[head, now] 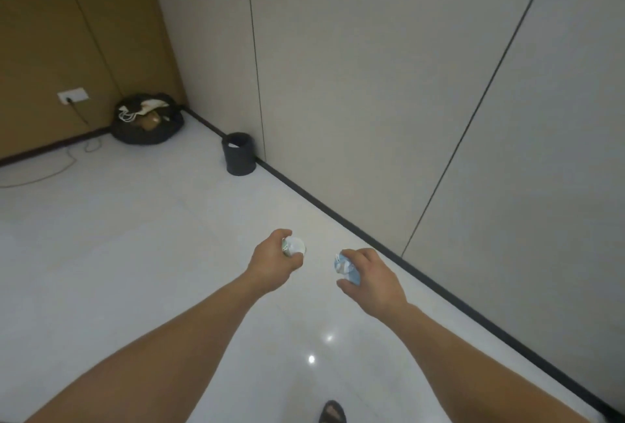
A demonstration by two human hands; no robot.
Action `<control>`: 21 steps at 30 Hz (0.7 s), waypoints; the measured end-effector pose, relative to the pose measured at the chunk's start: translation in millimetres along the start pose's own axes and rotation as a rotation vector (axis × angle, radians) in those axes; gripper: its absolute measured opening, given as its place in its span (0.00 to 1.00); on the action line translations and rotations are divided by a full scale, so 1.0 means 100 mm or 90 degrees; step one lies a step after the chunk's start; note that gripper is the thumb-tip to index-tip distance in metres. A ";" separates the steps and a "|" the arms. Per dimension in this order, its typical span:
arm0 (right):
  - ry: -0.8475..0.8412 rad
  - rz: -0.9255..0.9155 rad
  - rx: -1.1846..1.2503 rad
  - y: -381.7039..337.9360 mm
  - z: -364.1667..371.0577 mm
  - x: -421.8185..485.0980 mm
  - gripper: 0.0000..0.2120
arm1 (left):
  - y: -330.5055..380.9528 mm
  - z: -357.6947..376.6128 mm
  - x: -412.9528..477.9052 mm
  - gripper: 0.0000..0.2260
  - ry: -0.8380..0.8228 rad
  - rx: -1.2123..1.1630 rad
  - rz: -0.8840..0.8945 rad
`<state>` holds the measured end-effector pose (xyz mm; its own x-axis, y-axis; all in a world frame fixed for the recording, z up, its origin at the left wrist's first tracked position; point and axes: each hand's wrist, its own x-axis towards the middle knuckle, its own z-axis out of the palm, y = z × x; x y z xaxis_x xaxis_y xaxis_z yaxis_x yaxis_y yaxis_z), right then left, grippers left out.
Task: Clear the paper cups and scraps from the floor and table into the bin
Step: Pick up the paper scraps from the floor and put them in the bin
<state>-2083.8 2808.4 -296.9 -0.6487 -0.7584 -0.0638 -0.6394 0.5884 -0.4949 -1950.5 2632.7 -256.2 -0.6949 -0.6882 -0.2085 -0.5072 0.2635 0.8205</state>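
My left hand (272, 262) is closed around a white paper cup (295, 246) with a small green print, its base pointing forward. My right hand (372, 275) grips a crumpled pale blue and white paper cup (345, 267). Both arms reach out over the white floor. A small dark round bin (238, 153) stands against the wall's dark skirting, well ahead of both hands, with something white inside its rim.
A full black rubbish bag (147, 120) sits in the far corner, below a wall socket (72, 96) with a cable (50, 172) trailing across the floor. Grey wall panels run along the right. My sandalled foot (332, 412) shows at the bottom edge.
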 end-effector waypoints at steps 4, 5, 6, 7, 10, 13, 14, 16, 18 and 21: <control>-0.014 -0.085 0.004 -0.22 -0.10 0.96 0.27 | 0.10 -0.32 0.65 0.26 0.079 -0.005 -0.015; -0.016 -0.097 0.004 -0.28 -0.11 1.16 0.27 | 0.11 -0.39 0.78 0.26 0.092 -0.008 -0.024; -0.023 -0.106 0.001 -0.34 -0.11 1.35 0.27 | 0.10 -0.45 0.90 0.26 0.099 -0.008 -0.036; -0.030 -0.115 0.001 -0.40 -0.11 1.52 0.27 | 0.08 -0.51 1.01 0.26 0.106 -0.006 -0.044; -0.050 -0.150 -0.004 -0.55 -0.03 2.05 0.27 | -0.03 -0.69 1.42 0.26 0.129 -0.004 -0.070; -0.071 -0.177 -0.017 -0.73 0.10 2.63 0.27 | -0.16 -0.92 1.92 0.26 0.152 -0.023 -0.097; -0.077 -0.179 -0.022 -0.80 0.14 2.83 0.27 | -0.21 -1.00 2.09 0.26 0.155 -0.025 -0.100; -0.087 -0.180 -0.024 -0.96 0.22 3.25 0.27 | -0.29 -1.17 2.47 0.26 0.160 -0.028 -0.103; -0.092 -0.188 -0.023 -1.12 0.29 3.65 0.27 | -0.34 -1.38 2.88 0.26 0.166 -0.041 -0.099; -0.093 -0.180 -0.025 -1.35 0.35 4.26 0.27 | -0.37 -1.69 3.44 0.26 0.159 -0.050 -0.103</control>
<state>-2259.9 2396.0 -287.8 -0.3787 -0.9239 -0.0544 -0.8026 0.3571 -0.4778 -2084.1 2271.8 -268.5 -0.4567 -0.8641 -0.2113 -0.5542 0.0906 0.8275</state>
